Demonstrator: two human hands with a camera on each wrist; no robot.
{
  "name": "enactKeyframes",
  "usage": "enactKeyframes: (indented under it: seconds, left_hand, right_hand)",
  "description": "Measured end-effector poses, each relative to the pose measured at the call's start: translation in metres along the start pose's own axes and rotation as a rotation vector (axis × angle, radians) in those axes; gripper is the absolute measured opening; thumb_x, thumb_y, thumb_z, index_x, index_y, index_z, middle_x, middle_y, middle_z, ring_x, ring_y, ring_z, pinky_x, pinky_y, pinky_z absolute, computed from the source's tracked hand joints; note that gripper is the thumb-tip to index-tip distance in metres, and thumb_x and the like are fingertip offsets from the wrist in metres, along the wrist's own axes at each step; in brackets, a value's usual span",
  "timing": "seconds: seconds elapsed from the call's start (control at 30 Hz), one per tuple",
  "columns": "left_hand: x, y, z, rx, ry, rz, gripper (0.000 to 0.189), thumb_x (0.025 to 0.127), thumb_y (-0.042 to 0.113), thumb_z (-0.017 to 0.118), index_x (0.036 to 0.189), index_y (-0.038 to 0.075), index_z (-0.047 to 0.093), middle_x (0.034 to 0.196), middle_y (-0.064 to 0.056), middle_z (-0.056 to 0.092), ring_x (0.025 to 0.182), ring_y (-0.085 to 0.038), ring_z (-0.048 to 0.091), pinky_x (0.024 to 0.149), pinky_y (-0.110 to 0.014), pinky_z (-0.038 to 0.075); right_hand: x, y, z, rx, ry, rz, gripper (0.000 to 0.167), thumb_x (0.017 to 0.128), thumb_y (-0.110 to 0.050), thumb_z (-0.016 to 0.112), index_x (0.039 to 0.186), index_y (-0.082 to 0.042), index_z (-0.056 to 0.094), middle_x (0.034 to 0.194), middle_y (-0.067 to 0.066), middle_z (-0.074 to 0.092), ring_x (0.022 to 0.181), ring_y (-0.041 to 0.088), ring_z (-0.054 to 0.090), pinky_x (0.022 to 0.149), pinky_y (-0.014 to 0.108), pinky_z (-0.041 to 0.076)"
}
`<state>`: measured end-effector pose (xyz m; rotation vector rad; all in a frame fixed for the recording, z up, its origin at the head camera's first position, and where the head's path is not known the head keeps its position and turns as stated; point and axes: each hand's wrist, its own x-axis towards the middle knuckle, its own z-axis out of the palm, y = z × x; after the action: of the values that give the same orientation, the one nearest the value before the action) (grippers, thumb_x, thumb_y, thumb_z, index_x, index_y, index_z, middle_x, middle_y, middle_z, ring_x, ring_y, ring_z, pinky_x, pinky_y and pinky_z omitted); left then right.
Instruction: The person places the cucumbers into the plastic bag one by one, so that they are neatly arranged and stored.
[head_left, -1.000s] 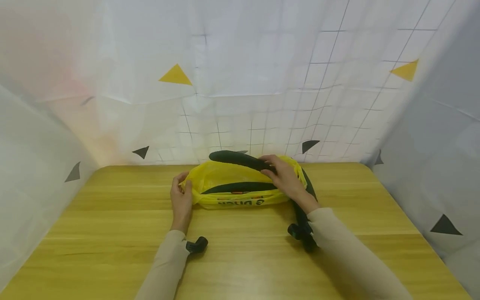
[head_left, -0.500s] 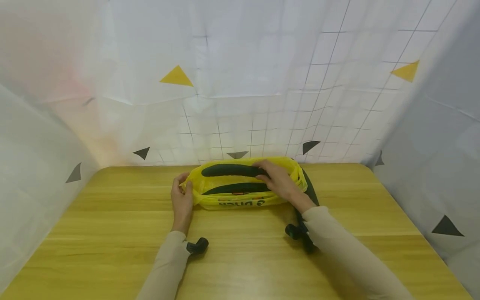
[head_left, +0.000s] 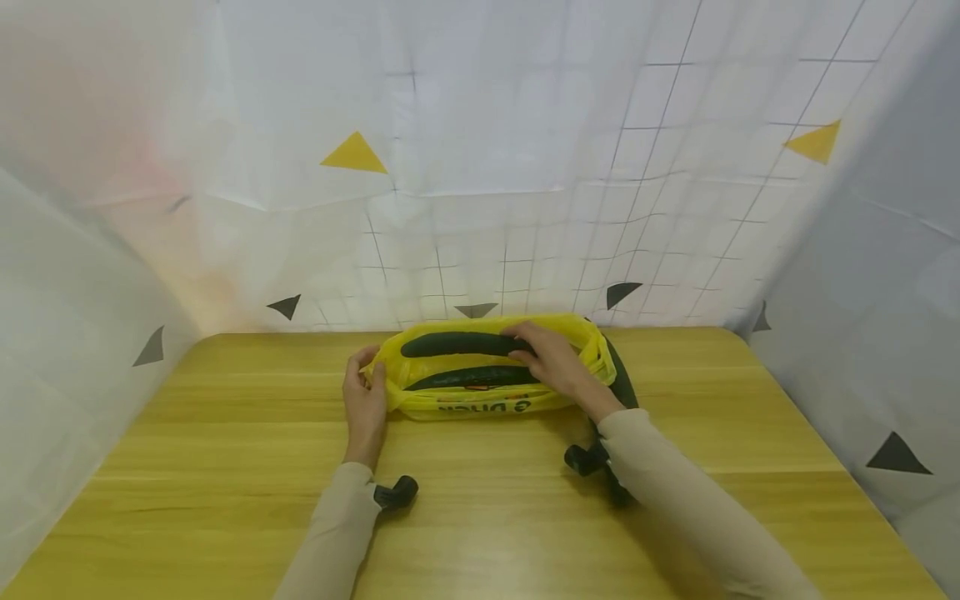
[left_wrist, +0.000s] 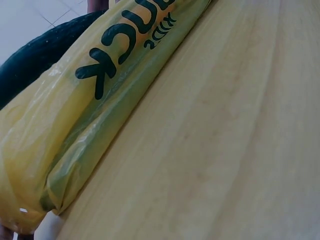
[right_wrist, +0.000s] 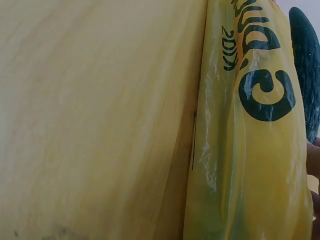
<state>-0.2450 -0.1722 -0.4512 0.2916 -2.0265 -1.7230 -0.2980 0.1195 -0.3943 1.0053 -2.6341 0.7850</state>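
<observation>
A yellow plastic bag (head_left: 420, 407) with dark lettering lies on its side along the table's far part, its mouth spread. At its left end, my left hand (head_left: 365, 408) pinches the rim between thumb and fingers. My right hand (head_left: 558, 362) holds a dark green cucumber (head_left: 456, 343) by its right end, level within the bag's mouth. Closer to the front wall, a second cucumber (head_left: 468, 377) lies inside the bag. In the right wrist view, the held cucumber (right_wrist: 306, 70) shows beyond the bag, with fingers (right_wrist: 313, 157) at its lower end.
Another dark green cucumber (head_left: 624, 385) lies right of the bag, partly hidden by the right forearm. Each wrist carries a black camera mount, the left mount (head_left: 396, 493) close to the wooden table (head_left: 480, 517). A white patterned sheet (head_left: 480, 225) stands behind the table.
My right hand has lowered the cucumber from above the bag's back rim into its mouth, shifting slightly left. The left hand has stayed on the rim. The last half second shows little movement.
</observation>
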Motion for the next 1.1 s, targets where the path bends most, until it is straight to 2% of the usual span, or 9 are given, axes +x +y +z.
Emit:
enactKeyframes:
  seconds: [0.2, 0.53, 0.87, 1.1]
  left_hand:
    - [0.0, 0.0, 0.0, -0.004, 0.0, -0.018, 0.025, 0.098, 0.019, 0.049, 0.123, 0.019, 0.055, 0.125, 0.003, 0.051, 0.079, -0.014, 0.039, 0.064, -0.019, 0.036]
    - [0.0, 0.0, 0.001, 0.007, 0.0, -0.032, 0.025, 0.098, 0.022, 0.049, 0.122, 0.022, 0.055, 0.124, 0.004, 0.051, 0.07, -0.015, 0.037, 0.057, -0.019, 0.035]
    - [0.0, 0.001, 0.001, 0.0, 0.0, -0.021, 0.024, 0.098, 0.021, 0.049, 0.121, 0.021, 0.055, 0.123, 0.004, 0.052, 0.072, -0.014, 0.038, 0.058, -0.019, 0.036]
    - [0.001, 0.0, 0.002, -0.002, 0.002, -0.028, 0.024, 0.098, 0.022, 0.049, 0.121, 0.022, 0.056, 0.123, 0.005, 0.051, 0.072, -0.014, 0.038, 0.058, -0.019, 0.036]
  right_hand:
    - [0.003, 0.002, 0.004, 0.015, -0.015, 0.039, 0.033, 0.093, -0.016, 0.059, 0.125, -0.009, 0.059, 0.121, 0.008, 0.063, 0.11, 0.025, 0.06, 0.091, 0.041, 0.049]
    - [0.007, 0.003, 0.01, 0.007, -0.036, 0.07, 0.033, 0.092, -0.016, 0.061, 0.124, -0.011, 0.061, 0.121, 0.008, 0.064, 0.11, 0.026, 0.06, 0.092, 0.042, 0.049]
    - [0.009, 0.005, 0.014, -0.028, -0.049, 0.033, 0.034, 0.092, -0.013, 0.06, 0.126, -0.009, 0.06, 0.119, 0.01, 0.065, 0.107, 0.027, 0.062, 0.09, 0.044, 0.049]
    - [0.01, 0.006, 0.016, -0.01, -0.071, 0.018, 0.034, 0.092, -0.008, 0.058, 0.127, -0.008, 0.06, 0.118, 0.012, 0.065, 0.101, 0.028, 0.063, 0.086, 0.043, 0.051]
